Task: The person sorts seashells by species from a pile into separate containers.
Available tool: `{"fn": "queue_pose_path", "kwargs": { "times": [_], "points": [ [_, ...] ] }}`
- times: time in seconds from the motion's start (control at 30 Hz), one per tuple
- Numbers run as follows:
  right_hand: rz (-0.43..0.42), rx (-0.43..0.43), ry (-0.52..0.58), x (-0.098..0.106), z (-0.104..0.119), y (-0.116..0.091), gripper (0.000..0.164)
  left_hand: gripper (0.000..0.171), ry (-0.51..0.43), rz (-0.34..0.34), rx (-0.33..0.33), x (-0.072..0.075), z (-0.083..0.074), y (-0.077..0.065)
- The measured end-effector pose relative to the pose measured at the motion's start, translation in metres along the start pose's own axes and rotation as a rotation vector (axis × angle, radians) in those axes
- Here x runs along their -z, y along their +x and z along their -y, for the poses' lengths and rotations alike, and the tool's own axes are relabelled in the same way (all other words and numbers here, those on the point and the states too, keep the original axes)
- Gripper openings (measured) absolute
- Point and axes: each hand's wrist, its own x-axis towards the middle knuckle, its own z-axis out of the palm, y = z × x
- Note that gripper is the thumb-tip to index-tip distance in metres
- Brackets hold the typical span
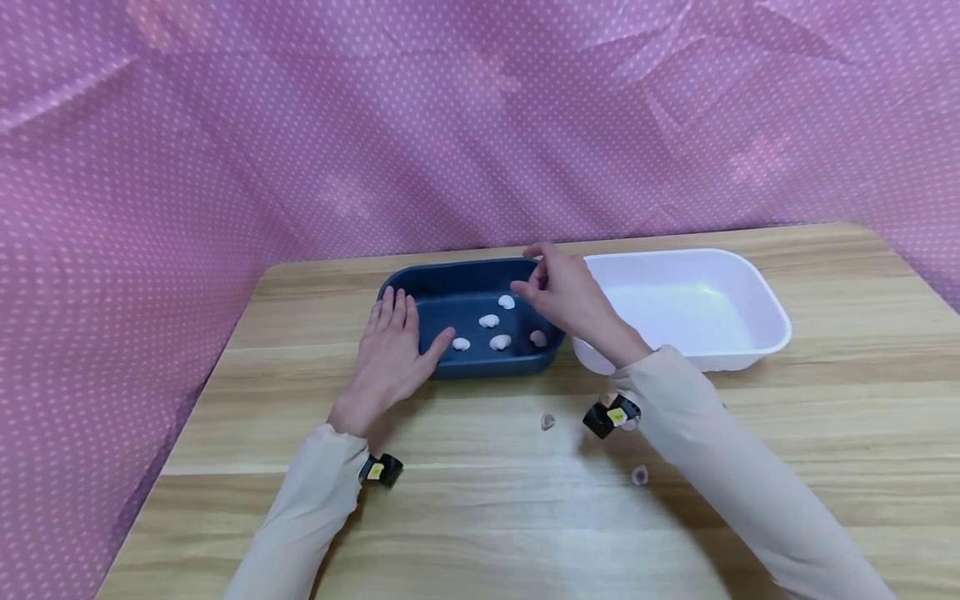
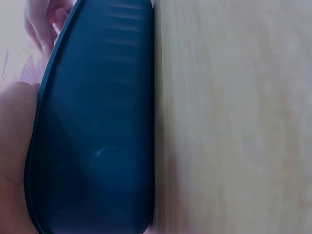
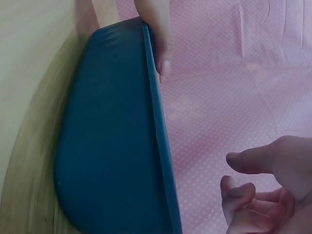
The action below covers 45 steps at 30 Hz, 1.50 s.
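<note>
In the head view my left hand (image 1: 390,350) lies with straight fingers on the left end of a dark blue tray (image 1: 487,367), its thumb over the near rim. Several small seashells sit on the tray floor, among them a white seashell (image 1: 500,342) and a browner seashell (image 1: 538,338). Above the tray's right end hovers my right hand (image 1: 573,300). From the right wrist view, the thumb and loosely bent fingers of that right hand (image 3: 263,190) are apart, with nothing visible between them. The blue tray (image 3: 112,126) is seen there from its outer side.
A white tray (image 1: 750,360) stands right against the blue one. On the wooden table (image 1: 465,517) in front lie a small seashell (image 1: 548,422) and another seashell (image 1: 640,475); more are partly hidden by the right wrist. A pink dotted cloth (image 1: 450,125) hangs behind.
</note>
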Motion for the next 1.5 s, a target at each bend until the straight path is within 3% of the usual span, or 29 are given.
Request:
{"fn": "queue_pose_path", "kwargs": {
  "times": [0.37, 0.6, 0.83, 1.17, 1.33, 1.5],
  "points": [
    [0.053, 0.031, 0.009, 0.026, -0.029, -0.046, 0.04, 0.094, -0.006, -0.014, 0.014, -0.003, -0.01, -0.011],
    [0.162, 0.039, 0.078, 0.033, -0.043, -0.084, 0.028, 0.096, -0.005, -0.017, 0.03, -0.005, -0.016, -0.019],
    [0.168, 0.111, 0.022, 0.038, -0.057, -0.111, 0.016, 0.097, -0.005, -0.024, 0.048, -0.008, -0.022, -0.027],
    [0.248, 0.193, -0.025, 0.045, -0.079, -0.145, 0.01, 0.096, 0.0, -0.033, 0.064, -0.013, -0.033, -0.035],
    [0.227, 0.19, -0.078, 0.045, -0.093, -0.156, 0.01, 0.095, 0.01, -0.036, 0.078, -0.014, -0.038, -0.04],
    [0.218, 0.131, -0.162, 0.046, -0.102, -0.165, 0.015, 0.095, 0.028, -0.032, 0.093, -0.016, -0.043, -0.044]
  ]
}}
